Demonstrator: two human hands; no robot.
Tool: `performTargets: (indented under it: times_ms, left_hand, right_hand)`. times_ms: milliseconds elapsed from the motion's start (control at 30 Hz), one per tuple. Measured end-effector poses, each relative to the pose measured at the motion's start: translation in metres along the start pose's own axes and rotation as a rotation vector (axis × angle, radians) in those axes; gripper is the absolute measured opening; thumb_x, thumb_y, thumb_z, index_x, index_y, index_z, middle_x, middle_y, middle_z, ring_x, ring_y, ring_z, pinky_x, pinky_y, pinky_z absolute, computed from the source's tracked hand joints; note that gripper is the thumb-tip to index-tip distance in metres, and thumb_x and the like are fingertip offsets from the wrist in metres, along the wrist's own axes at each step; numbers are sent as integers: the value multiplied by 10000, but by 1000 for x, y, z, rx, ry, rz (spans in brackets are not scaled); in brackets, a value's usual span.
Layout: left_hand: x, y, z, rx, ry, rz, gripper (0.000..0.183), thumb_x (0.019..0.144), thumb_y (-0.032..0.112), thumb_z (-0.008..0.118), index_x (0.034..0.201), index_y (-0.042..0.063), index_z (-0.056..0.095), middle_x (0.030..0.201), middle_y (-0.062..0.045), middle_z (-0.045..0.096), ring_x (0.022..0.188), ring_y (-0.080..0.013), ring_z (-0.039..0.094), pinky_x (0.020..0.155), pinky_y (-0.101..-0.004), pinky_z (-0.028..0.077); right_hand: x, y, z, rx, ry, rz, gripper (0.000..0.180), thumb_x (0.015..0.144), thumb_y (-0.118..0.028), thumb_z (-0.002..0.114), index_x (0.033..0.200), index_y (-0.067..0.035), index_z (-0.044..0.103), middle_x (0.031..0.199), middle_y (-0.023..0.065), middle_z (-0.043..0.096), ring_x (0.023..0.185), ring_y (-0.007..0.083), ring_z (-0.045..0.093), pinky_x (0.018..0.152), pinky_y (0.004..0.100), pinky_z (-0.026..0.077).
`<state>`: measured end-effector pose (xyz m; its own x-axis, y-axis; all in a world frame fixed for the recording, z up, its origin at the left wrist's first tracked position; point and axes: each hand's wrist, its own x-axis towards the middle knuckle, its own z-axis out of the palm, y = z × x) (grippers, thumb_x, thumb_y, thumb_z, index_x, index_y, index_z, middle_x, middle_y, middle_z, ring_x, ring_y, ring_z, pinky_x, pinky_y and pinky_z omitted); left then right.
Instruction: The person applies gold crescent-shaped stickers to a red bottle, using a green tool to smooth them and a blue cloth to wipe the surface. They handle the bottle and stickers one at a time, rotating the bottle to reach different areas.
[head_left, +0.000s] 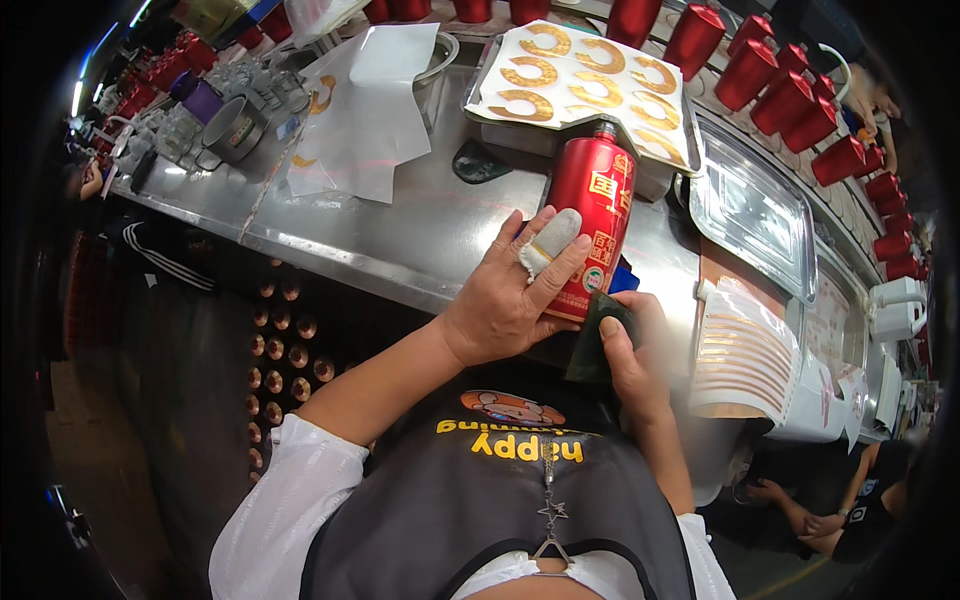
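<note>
A red bottle (592, 202) with gold lettering lies in front of me, its dark threaded neck pointing away from me. My left hand (517, 292) holds it by its left side and base; a whitish cloth finger cover (551, 241) sits on one finger. Between the thumb and fingers of my right hand (637, 345) is a dark green flexible sheet (589, 345), touching the bottle near its base. Something blue (624, 280) shows behind the bottle, mostly hidden. The bottle's far side is out of sight.
Beyond the bottle, a tray (472, 105) bears a sheet of gold C-shaped decals. Backing sheets (360, 135), a metal pot (234, 129) and glassware are at the left. A clear-lidded tray (757, 217) and striped decal sheets (742, 352) are at the right. Red bottles (750, 75) line the back; a co-worker's arms (814, 517) show lower right.
</note>
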<state>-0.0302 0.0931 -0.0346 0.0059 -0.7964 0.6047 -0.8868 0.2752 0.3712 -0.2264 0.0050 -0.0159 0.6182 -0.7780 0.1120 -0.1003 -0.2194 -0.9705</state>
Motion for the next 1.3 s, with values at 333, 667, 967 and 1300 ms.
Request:
performTargets:
  times_ms: [333, 667, 967, 1300]
  left_hand:
    - [50, -63, -18, -919, -57, -587, 751, 998, 596, 516, 1450, 1, 442, 1451, -177, 503, 1370, -269, 456, 1144, -415, 342]
    - [140, -110, 26, -1436, -419, -892, 439, 858, 392, 789, 1099, 41, 682, 1002, -83, 753, 818, -171, 736, 792, -316, 607]
    - [36, -81, -134, -1007, 220, -755, 366, 913, 340, 732, 1043, 3, 670, 994, -88, 742, 872, -144, 719, 791, -278, 565]
    - [25, -82, -168, -840, 312, -741, 243, 1006, 272, 632, 1011, 36, 690, 878, 8, 693, 769, -41, 631, 715, -203, 493]
  right_hand:
    - [-2, -1, -27, 147, 34, -17, 517, 979, 14, 535, 1473, 7, 384, 1441, 235, 508, 1160, 249, 590, 878, 331, 534]
    - [2, 5, 13, -497, -19, -483, 889, 784, 14, 796, 1526, -31, 308, 1612, 299, 221, 1340, 384, 464, 1010, 389, 482]
    - [16, 1, 49, -467, -364, -560, 964, 675, 13, 850, 1511, -23, 372, 1536, 293, 387, 1367, 432, 456, 1070, 456, 440]
    - [73, -88, 73, -384, -168, -662, 256, 820, 52, 729, 1033, -12, 603, 873, 125, 680, 732, 224, 642, 662, 316, 504]
